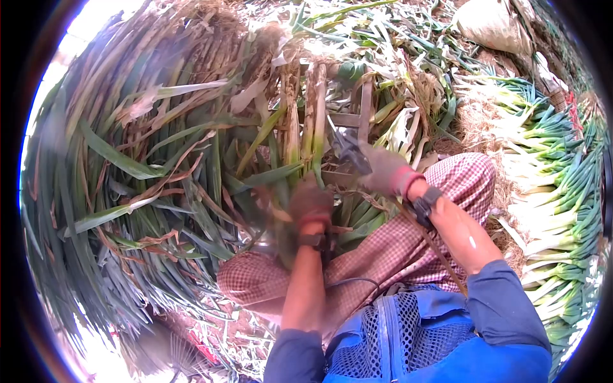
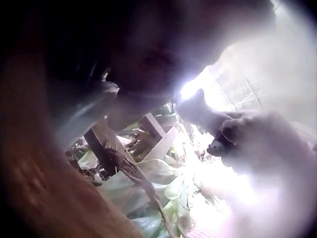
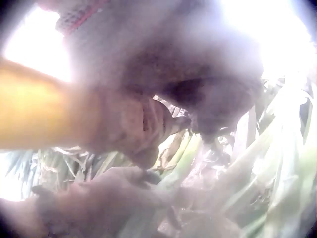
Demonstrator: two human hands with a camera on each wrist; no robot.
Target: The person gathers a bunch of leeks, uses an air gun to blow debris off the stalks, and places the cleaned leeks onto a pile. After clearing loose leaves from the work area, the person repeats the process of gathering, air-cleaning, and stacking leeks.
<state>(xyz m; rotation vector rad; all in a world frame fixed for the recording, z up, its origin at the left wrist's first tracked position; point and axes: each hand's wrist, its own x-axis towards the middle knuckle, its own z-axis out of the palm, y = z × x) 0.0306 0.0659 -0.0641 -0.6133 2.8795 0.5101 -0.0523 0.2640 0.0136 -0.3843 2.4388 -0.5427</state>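
My left hand [image 1: 311, 203], in a dark glove, grips the green leaf part of a few long onion stalks [image 1: 318, 121] standing against a wooden frame [image 1: 365, 105]. To its right my gloved right hand [image 1: 385, 171] holds a dark tool [image 1: 350, 152], its fingers curled round it, beside the stalks. In the left wrist view the right hand [image 2: 267, 144] is hazy, with the frame [image 2: 161, 144] below the left hand. The right wrist view is washed out; the left hand [image 3: 109, 203] shows low in it.
A large heap of untrimmed onions [image 1: 147, 166] fills the left side. Cleaned onions [image 1: 543, 223] lie in a long row at the right. Loose leaves and peelings [image 1: 389, 38] cover the ground behind the frame, near a pale sack [image 1: 491, 25]. Checked trouser legs [image 1: 377, 255] are folded in front.
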